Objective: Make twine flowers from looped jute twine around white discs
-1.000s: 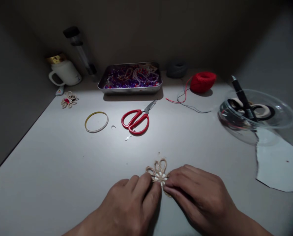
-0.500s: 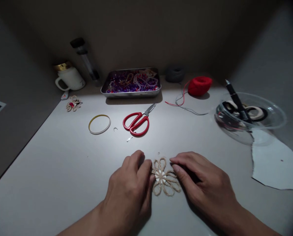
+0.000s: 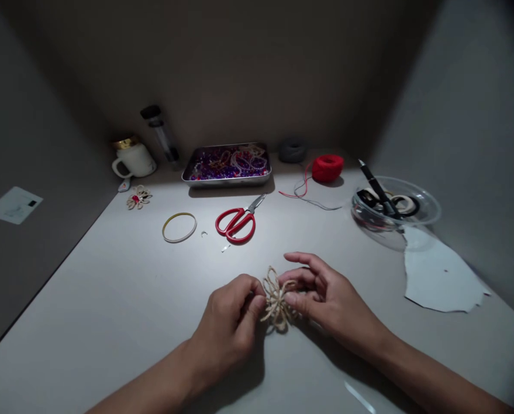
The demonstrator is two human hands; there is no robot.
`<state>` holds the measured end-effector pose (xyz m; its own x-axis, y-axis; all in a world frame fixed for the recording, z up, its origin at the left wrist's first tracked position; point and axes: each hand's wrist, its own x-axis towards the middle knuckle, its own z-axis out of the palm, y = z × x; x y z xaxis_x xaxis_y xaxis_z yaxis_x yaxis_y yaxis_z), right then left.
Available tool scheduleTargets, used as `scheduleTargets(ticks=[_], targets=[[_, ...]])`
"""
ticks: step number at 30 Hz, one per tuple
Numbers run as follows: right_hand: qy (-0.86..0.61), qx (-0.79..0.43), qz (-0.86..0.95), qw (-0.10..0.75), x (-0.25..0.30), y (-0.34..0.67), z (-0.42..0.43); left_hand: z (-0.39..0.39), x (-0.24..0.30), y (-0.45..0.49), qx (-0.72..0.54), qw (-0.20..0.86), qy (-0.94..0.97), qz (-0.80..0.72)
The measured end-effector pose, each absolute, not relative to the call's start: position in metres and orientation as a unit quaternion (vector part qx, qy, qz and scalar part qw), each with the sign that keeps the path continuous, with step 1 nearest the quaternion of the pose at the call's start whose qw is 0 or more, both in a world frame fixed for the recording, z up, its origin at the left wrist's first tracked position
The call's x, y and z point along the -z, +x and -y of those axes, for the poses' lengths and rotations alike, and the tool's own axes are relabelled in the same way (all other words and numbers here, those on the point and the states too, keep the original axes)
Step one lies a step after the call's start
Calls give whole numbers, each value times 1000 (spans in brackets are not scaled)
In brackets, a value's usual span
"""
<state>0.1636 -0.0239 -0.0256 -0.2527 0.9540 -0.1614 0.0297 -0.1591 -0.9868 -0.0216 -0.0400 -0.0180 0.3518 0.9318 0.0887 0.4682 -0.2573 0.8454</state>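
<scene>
Between my two hands is a flower of looped jute twine (image 3: 276, 299), raised a little off the white table. My left hand (image 3: 235, 310) pinches its left side between thumb and curled fingers. On the other side, my right hand (image 3: 319, 287) has its thumb and middle fingers around the right petals, while the index finger is stretched out. Beyond the hands lie red-handled scissors (image 3: 238, 224), with small white scraps (image 3: 226, 248) beside them. A ring-shaped bangle or tape hoop (image 3: 179, 227) is left of the scissors.
Along the back wall stand a white mug (image 3: 135, 160), a clear tube (image 3: 164, 135), a metal tray (image 3: 226, 183) of beads, grey yarn (image 3: 292, 150) and red yarn (image 3: 328, 168). A clear bowl (image 3: 432, 213) with a pen and tape rolls is at right, near torn white card (image 3: 438, 276). Another twine flower (image 3: 139, 197) lies back left.
The twine flower was flat on the table and is now lifted and tilted. My right hand has closed in on its petals. The whole view has shifted.
</scene>
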Motion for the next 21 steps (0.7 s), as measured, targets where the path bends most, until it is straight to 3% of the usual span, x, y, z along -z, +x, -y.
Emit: scheduleTargets(ticks=[8,16,21], targets=[[-461,-669,392,432,19,147,31,42,6,-12,-377,608,501,-487],[-382,-725,386,424,24,141,41,40,7,-11,-372,646,410,-526],[-410,-737,345,411,24,143,39,42,5,-11,-357,633,431,-535]])
